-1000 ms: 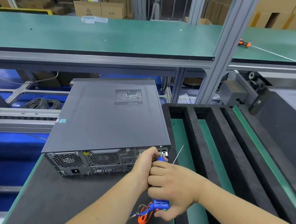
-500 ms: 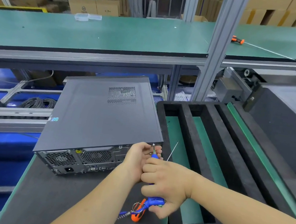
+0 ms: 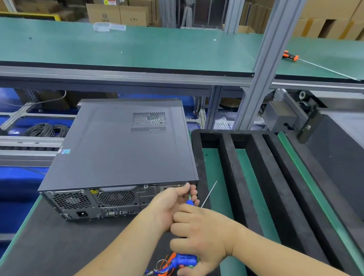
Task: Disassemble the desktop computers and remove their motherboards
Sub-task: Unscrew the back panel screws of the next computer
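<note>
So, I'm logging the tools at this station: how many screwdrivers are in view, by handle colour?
Blue-handled screwdriver, held in both hands at the computer's rear corner: 1
Orange-handled screwdriver on the green upper shelf: 1
Total: 2

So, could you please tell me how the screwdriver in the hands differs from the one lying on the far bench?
The blue screwdriver is gripped by the right hand and steadied near the tip by the left hand, against the computer rear corner. The orange screwdriver lies untouched on the green bench. The blue one stands steeply; the orange one lies flat. The blue one has a key ring; none shows on the orange. Both have coloured handles.
</note>
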A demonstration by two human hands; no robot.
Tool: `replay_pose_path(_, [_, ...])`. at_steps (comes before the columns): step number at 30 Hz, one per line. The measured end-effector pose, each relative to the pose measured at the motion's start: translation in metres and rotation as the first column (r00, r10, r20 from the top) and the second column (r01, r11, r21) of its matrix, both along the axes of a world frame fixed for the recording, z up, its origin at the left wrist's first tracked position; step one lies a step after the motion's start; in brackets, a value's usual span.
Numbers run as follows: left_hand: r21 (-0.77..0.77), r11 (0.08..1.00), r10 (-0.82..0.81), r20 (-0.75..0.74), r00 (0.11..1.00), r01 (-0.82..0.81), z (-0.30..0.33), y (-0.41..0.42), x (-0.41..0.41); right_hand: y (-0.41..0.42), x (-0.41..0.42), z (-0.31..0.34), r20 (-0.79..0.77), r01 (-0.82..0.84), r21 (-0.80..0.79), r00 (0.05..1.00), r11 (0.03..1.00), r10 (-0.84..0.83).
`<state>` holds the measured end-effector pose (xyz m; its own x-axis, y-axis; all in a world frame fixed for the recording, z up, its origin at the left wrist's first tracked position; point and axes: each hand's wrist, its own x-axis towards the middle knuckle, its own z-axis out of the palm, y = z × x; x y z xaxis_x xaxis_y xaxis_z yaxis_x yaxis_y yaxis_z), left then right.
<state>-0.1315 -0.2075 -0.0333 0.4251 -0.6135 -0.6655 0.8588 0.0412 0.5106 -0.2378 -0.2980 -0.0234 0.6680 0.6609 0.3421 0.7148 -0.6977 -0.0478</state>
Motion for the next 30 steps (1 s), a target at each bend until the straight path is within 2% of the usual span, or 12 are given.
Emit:
replay_pose_path(7, [0.146, 0.984, 0.087, 0.093, 0.992, -0.1, -0.007, 0.02, -0.004, 0.035, -0.009, -0.012, 0.007, 0.02, 0.006, 1.0, 1.0, -0.02])
replay_pose_path(9, [0.202, 0.973, 0.096, 0.069, 0.993, -0.108, -0.013, 0.041, 0.0, 0.049, -0.008, -0.018, 0.01, 0.03, -0.036, 1.0, 0.999, -0.03])
replay_pose_path(12, [0.25, 0.965, 0.066, 0.039, 0.997, -0.074, -0.018, 0.081, 0.019, 0.068, -0.003, -0.034, 0.016, 0.11, -0.182, 0.994, 0.977, -0.109])
replay_pose_path(17, [0.161, 0.979, 0.127, -0.012, 0.992, -0.123, -0.011, 0.133, 0.052, 0.109, 0.026, -0.058, -0.047, 0.174, -0.432, 0.976, 0.885, -0.215])
replay_pose_path(21, [0.137, 0.972, 0.192, -0.008, 0.981, -0.189, -0.003, 0.159, 0.059, 0.151, 0.058, -0.073, -0.162, 0.235, -0.442, 0.928, 0.866, -0.335])
replay_pose_path(24, [0.138, 0.964, 0.229, -0.007, 0.973, -0.226, -0.006, 0.181, 0.061, 0.179, 0.084, -0.083, -0.341, 0.26, -0.443, 0.836, 0.858, -0.429])
replay_pose_path(27, [0.136, 0.955, 0.269, -0.032, 0.963, -0.263, -0.017, 0.204, 0.068, 0.194, 0.102, -0.091, -0.305, 0.283, -0.502, 0.826, 0.817, -0.474])
replay_pose_path(30, [0.125, 0.956, 0.271, -0.032, 0.962, -0.266, -0.029, 0.221, 0.073, 0.204, 0.112, -0.099, -0.249, 0.35, -0.487, 0.822, 0.8, -0.512])
